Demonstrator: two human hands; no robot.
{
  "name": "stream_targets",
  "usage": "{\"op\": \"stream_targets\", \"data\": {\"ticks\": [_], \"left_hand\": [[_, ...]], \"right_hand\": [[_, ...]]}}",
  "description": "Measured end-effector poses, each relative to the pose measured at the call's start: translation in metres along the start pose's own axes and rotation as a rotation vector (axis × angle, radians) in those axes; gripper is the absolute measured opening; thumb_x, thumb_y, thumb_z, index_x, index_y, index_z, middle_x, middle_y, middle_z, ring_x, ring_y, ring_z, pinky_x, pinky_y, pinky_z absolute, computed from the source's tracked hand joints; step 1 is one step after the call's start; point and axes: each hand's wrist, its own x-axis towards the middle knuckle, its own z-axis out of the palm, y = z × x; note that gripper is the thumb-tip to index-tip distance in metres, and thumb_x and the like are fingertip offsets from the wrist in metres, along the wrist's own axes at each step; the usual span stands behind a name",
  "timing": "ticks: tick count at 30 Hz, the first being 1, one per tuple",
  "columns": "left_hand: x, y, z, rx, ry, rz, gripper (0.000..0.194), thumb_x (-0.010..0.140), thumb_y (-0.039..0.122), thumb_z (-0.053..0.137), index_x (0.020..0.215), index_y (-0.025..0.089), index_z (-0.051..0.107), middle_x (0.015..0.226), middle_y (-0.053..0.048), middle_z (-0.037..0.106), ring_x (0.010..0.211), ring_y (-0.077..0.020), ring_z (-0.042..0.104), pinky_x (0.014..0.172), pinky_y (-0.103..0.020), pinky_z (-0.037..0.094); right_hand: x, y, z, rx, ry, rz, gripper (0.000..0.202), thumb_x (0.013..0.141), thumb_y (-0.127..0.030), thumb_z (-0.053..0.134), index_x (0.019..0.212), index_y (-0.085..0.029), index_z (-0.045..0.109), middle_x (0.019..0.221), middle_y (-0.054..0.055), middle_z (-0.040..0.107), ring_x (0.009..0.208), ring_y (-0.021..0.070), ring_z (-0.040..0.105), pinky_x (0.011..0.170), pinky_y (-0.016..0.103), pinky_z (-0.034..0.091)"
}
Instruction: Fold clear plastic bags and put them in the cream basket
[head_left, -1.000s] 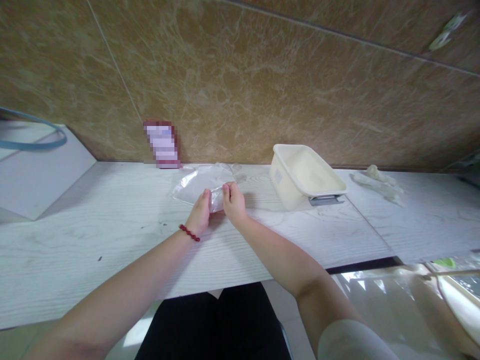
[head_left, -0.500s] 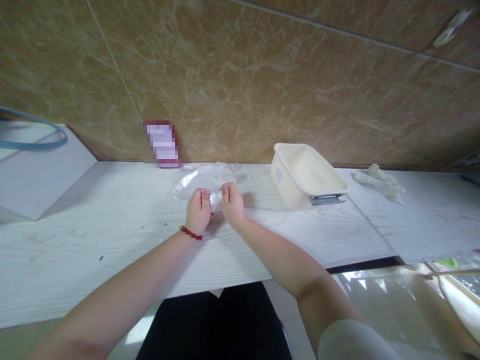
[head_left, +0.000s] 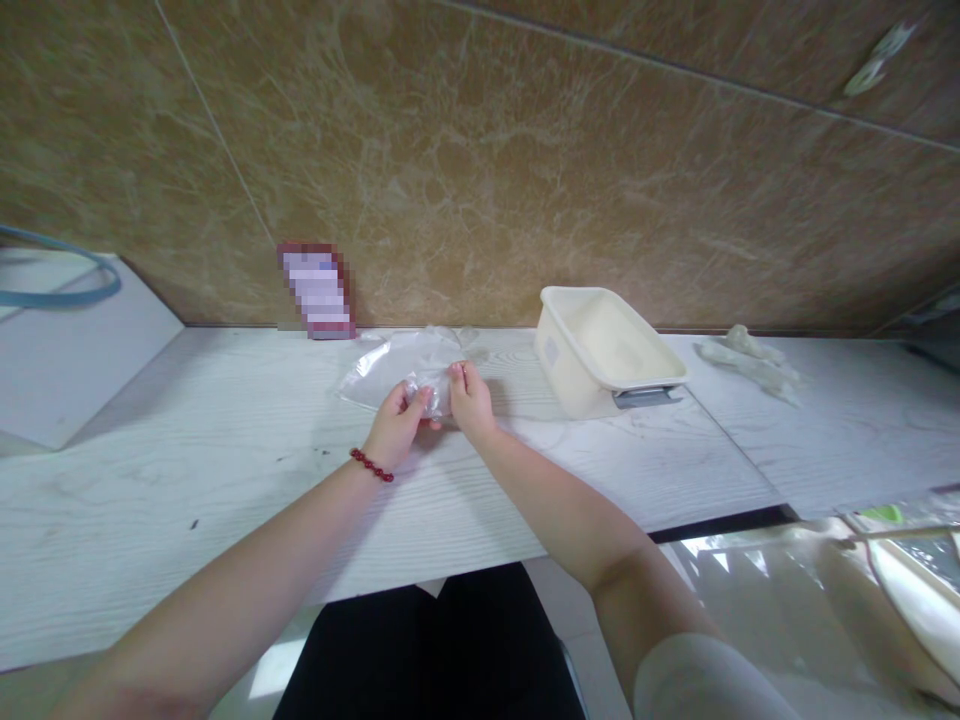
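A clear plastic bag [head_left: 390, 367] lies spread on the white wood-grain table, its near edge raised between my two hands. My left hand [head_left: 399, 420], with a red bead bracelet at the wrist, pinches that edge between thumb and fingers. Beside it, my right hand [head_left: 471, 402] grips the same edge, its thumb close to the fingers. The fingertips under the film are partly hidden. Whether anything is inside the bag, I cannot tell.
To the right stands a cream plastic bin [head_left: 577, 375] with a grey clip. Farther right lies a crumpled translucent plastic piece [head_left: 754, 362]. A blurred red-and-white item [head_left: 319, 292] leans on the wall. At left is a white box [head_left: 97, 350] with a blue band [head_left: 67, 298].
My left thumb has slid right along the bag's edge, and the left fingers have loosened from a fist into a pinch. My right hand has shifted slightly right. The view has turned a little.
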Motion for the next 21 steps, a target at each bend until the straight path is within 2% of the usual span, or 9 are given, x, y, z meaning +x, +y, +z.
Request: {"op": "stream_targets", "data": {"ticks": [4, 10, 14, 16, 18, 21], "left_hand": [[0.005, -0.002, -0.002, -0.019, 0.067, 0.007, 0.029, 0.064, 0.040, 0.063, 0.078, 0.017, 0.052, 0.073, 0.003, 0.055, 0.060, -0.0086, 0.052, 0.043, -0.018, 0.045], [0.011, -0.001, -0.006, -0.072, 0.078, 0.003, 0.029, 0.063, 0.038, 0.064, 0.076, 0.016, 0.052, 0.074, 0.002, 0.054, 0.066, -0.0094, 0.053, 0.052, -0.021, 0.049], [0.015, 0.001, -0.013, -0.013, 0.059, 0.058, 0.030, 0.062, 0.038, 0.065, 0.078, 0.017, 0.052, 0.075, 0.002, 0.053, 0.067, -0.0099, 0.052, 0.051, -0.023, 0.050], [0.016, 0.003, -0.016, 0.028, 0.061, 0.104, 0.031, 0.062, 0.039, 0.064, 0.080, 0.018, 0.051, 0.073, 0.003, 0.052, 0.067, -0.0105, 0.052, 0.050, -0.023, 0.050], [0.017, 0.004, -0.018, 0.059, 0.046, 0.131, 0.031, 0.063, 0.040, 0.063, 0.081, 0.019, 0.050, 0.073, 0.003, 0.053, 0.069, -0.0115, 0.054, 0.048, -0.022, 0.048], [0.017, 0.004, -0.018, 0.132, 0.009, 0.130, 0.030, 0.064, 0.040, 0.062, 0.081, 0.018, 0.049, 0.068, 0.003, 0.052, 0.067, -0.0117, 0.054, 0.047, -0.021, 0.046]], "right_hand": [[0.005, 0.007, 0.001, 0.106, -0.070, 0.082, 0.028, 0.082, -0.045, 0.032, 0.073, -0.022, 0.045, 0.053, -0.005, 0.041, 0.049, 0.0091, 0.043, 0.048, 0.020, 0.035], [0.010, 0.015, 0.001, 0.261, -0.245, 0.127, 0.020, 0.073, -0.040, 0.046, 0.069, -0.021, 0.042, 0.053, -0.008, 0.040, 0.042, 0.0055, 0.037, 0.039, 0.016, 0.033], [0.011, 0.007, -0.011, 0.210, -0.217, 0.121, 0.015, 0.071, -0.035, 0.048, 0.073, -0.021, 0.046, 0.057, -0.006, 0.047, 0.045, 0.0065, 0.042, 0.040, 0.017, 0.034], [0.015, -0.004, -0.025, 0.126, -0.163, 0.066, 0.014, 0.071, -0.034, 0.050, 0.074, -0.020, 0.049, 0.059, -0.004, 0.051, 0.048, 0.0071, 0.044, 0.042, 0.018, 0.034], [0.022, -0.017, -0.049, 0.074, -0.124, 0.014, 0.015, 0.072, -0.034, 0.050, 0.075, -0.019, 0.052, 0.059, -0.003, 0.053, 0.050, 0.0078, 0.046, 0.044, 0.019, 0.036], [0.040, -0.038, -0.102, 0.039, -0.065, -0.034, 0.016, 0.072, -0.033, 0.053, 0.077, -0.018, 0.054, 0.060, -0.002, 0.055, 0.050, 0.0079, 0.047, 0.042, 0.018, 0.036]]}}
